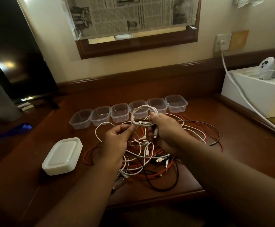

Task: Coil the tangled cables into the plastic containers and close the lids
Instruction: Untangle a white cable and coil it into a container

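head view: the right hand (163, 126) grips a white coil (143, 116), fingers curled round the gathered loops, holding it up just in front of the tubs (119, 112). the left hand (117, 136) pinches the loose run of the same white cable between thumb and fingertips, just beside the coil; a slack loop of it trails out to the left and down toward the desk (215, 122).

progress, as i judge it: early. all six tubs stand in a row at the back, open and seemingly empty. the lids (62, 155) sit in one stack at the left, untouched. one cable is partly wound, with its tail not yet taken in. the tangle (149, 159) of red, black and white cables lies under and in front of the hands, so nearly everything is left: finishing this coil, dropping it in a tub, the other cables, then every lid.

room and edges: the tubs touch or nearly touch one another, so a coil has to go in from above. the tangle reaches close to the near desk edge, where a black loop lies right by the lip and could slide off if tugged. a white box (254, 95) stands at the right, well apart from the tubs, with a wall cable (241, 94) draped across its front. there is bare desk between the lids and the tubs.
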Demonstrator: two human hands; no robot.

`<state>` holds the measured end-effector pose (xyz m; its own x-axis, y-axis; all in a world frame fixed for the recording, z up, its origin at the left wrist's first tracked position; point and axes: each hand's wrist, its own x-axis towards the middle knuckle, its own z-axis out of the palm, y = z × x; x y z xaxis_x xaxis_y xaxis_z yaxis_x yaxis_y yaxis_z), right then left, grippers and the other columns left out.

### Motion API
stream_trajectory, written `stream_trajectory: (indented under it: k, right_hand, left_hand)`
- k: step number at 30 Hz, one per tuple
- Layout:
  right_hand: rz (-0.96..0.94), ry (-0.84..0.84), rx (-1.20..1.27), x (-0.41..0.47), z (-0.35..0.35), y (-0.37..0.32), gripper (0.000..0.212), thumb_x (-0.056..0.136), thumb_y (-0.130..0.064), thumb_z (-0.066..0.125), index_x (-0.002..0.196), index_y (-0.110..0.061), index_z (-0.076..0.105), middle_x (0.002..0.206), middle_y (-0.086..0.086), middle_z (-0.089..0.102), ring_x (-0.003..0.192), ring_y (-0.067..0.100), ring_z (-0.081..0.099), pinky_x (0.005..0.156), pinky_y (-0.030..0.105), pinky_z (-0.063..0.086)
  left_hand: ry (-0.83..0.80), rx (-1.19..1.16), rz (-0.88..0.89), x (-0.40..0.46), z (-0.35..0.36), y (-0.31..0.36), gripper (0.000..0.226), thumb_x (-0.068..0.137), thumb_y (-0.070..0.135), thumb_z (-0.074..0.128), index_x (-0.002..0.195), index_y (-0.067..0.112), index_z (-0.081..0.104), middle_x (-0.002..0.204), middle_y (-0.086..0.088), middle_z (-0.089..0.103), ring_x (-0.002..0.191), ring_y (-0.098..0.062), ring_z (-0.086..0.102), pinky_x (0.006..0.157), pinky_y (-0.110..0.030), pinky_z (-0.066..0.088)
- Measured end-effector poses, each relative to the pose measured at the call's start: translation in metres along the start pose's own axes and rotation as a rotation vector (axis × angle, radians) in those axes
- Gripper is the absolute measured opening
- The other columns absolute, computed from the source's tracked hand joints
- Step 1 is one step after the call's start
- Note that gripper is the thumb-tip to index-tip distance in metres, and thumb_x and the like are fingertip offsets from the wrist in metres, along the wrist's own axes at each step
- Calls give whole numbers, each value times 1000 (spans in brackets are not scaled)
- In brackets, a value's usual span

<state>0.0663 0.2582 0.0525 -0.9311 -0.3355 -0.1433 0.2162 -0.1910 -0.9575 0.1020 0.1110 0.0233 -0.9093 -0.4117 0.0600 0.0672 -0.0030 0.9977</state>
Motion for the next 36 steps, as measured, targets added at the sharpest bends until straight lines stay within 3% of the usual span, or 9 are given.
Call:
stream_trajectory:
  k: [7, 13, 18, 23, 26, 30, 32, 33, 36]
  right_hand:
    - [-173, 3, -126, 0, 12, 21, 16, 101, -26, 51, 107, -12, 57, 75, 3, 65, 64, 13, 62, 68, 31, 54]
    - [-203, 36, -362, 6, 11, 22, 17, 103, -28, 46, 106, -12, 53, 82, 11, 66, 64, 14, 63, 54, 23, 49]
    - [-152, 31, -458, 1, 18, 18, 30, 106, -37, 31, 105, -15, 51, 77, 7, 62, 69, 18, 62, 60, 29, 50]
    - [-60, 64, -419, 2, 17, 10, 33, 107, -37, 30, 112, -12, 51, 77, 7, 61, 66, 15, 61, 59, 27, 53]
    - [1, 32, -212, 8, 14, 9, 32, 106, -36, 36, 113, -10, 54, 83, 11, 68, 69, 21, 66, 82, 46, 58]
    - [88, -22, -86, 10, 9, 9, 29, 104, -30, 43, 110, -8, 61, 91, 12, 70, 80, 26, 69, 76, 43, 57]
    - [117, -36, -81, 10, 8, 9, 27, 104, -27, 45, 106, -7, 63, 91, 13, 70, 82, 27, 70, 79, 45, 57]
    - [126, -37, -80, 10, 8, 9, 26, 103, -26, 45, 104, -6, 63, 90, 13, 71, 82, 28, 70, 79, 45, 58]
    - [141, -45, -119, 10, 8, 6, 24, 103, -22, 45, 100, -5, 61, 87, 15, 70, 83, 31, 72, 71, 40, 60]
  left_hand:
    - [36, -416, -199, -2, 14, 3, 15, 95, 15, 62, 98, 3, 70, 85, -12, 74, 76, -19, 72, 61, -24, 56]
    - [80, -387, -162, -5, 22, 0, 11, 93, 5, 64, 101, 7, 70, 83, -10, 75, 72, -19, 72, 58, -26, 56]
    - [163, -340, -119, 3, 24, -9, 9, 96, 14, 60, 101, 16, 68, 87, -9, 72, 81, -27, 69, 70, -42, 54]
    - [42, -486, -83, 2, 24, -5, 6, 96, 16, 60, 94, 18, 65, 92, -7, 72, 87, -25, 70, 80, -47, 56]
    - [-107, -601, -151, 3, 21, -4, 16, 88, 20, 59, 99, 9, 63, 97, -12, 70, 89, -25, 70, 90, -48, 50]
    - [-206, -655, -292, 10, 15, -5, 22, 97, 26, 45, 87, 11, 56, 95, -14, 61, 87, -26, 66, 88, -39, 47]
    - [-203, -633, -297, 13, 14, -7, 15, 98, 21, 45, 93, 11, 54, 89, -12, 62, 100, -33, 62, 98, -48, 47]
    - [-199, -578, -273, 13, 15, -5, 11, 97, 14, 48, 104, 9, 54, 86, -11, 66, 100, -34, 64, 93, -50, 51]
    - [-201, -424, -199, 11, 14, 0, 53, 85, -13, 43, 132, 13, 44, 105, -22, 67, 98, -36, 67, 79, -48, 57]
